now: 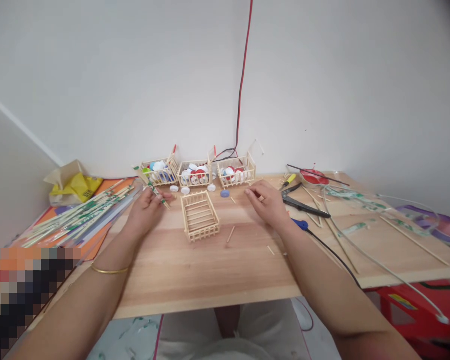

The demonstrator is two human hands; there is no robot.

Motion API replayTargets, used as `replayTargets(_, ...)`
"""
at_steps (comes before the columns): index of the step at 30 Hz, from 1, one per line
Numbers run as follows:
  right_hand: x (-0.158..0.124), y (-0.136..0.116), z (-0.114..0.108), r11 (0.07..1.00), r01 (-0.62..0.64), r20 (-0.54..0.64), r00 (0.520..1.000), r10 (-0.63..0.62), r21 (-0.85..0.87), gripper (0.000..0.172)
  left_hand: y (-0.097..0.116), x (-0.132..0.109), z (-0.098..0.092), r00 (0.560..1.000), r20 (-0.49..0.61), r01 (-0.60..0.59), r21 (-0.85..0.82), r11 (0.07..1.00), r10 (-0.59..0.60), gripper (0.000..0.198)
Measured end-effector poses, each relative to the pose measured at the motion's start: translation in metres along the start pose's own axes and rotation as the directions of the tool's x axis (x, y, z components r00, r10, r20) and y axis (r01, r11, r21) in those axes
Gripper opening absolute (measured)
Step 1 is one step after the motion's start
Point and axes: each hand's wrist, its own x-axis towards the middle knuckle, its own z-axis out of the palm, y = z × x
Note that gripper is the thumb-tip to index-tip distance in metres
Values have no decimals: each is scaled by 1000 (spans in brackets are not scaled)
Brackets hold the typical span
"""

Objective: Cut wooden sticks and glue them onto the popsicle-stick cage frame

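My left hand point(147, 206) is closed around a thin wrapped stick point(158, 195), just left of an empty basket made of wooden sticks point(200, 216). My right hand point(267, 201) rests palm down on the wooden board point(217, 270), fingers curled, to the right of that basket; whether it holds anything is not clear. Three similar stick baskets point(197, 173) stand in a row by the wall, filled with coloured bottle caps. A few loose caps point(225, 193) and short stick pieces point(230, 234) lie around the empty basket.
A pile of wrapped sticks point(78, 212) lies on orange paper at the left, beside a yellow bag point(75, 185). Black cutters point(303, 204), a red dish point(314, 177), long sticks and a white cable point(360, 250) lie at the right. A red and black wire point(242, 90) hangs down the wall.
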Motion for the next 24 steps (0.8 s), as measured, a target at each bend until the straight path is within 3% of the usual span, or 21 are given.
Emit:
replayTargets(4, 0, 0, 0, 1000, 11, 17, 1000, -12, 16, 21, 2, -1, -1, 996, 83, -34, 281, 959, 11, 30)
replayTargets(8, 1, -7, -3, 999, 7, -28, 1000, -6, 45, 20, 24, -5, -13, 993, -1, -108, 373, 922, 117, 29)
replayTargets(9, 1, -11, -4, 997, -1, -42, 999, 4, 75, 19, 33, -8, -16, 981, -3, -169, 464, 870, 192, 30)
replayTargets(12, -1, -28, -6, 959, -47, -5, 999, 51, 278, 21, 63, -25, -21, 931, 240, -365, 592, 719, 276, 30)
replayTargets(14, -5, -42, -5, 854, -88, 107, 994, 39, 513, 35, 82, -42, -16, 898, 364, -427, 584, 690, 248, 31)
replayTargets(16, -10, -56, -4, 651, -149, 229, 973, -38, 745, 48, 98, -63, -6, 879, 448, -413, 541, 733, 165, 32)
replayTargets(19, -17, -70, 0, 410, -279, 337, 939, -74, 868, 28, 113, -94, 11, 856, 514, -320, 443, 838, 56, 30)
replayTargets(22, -15, -69, -1, 327, -400, 396, 915, 82, 856, 23, 115, -123, 18, 858, 509, -144, 370, 918, -70, 26)
replayTargets(24, -8, -58, -7, 280, -424, 358, 898, 257, 862, 27, 108, -144, 12, 875, 467, -43, 340, 939, -129, 24)
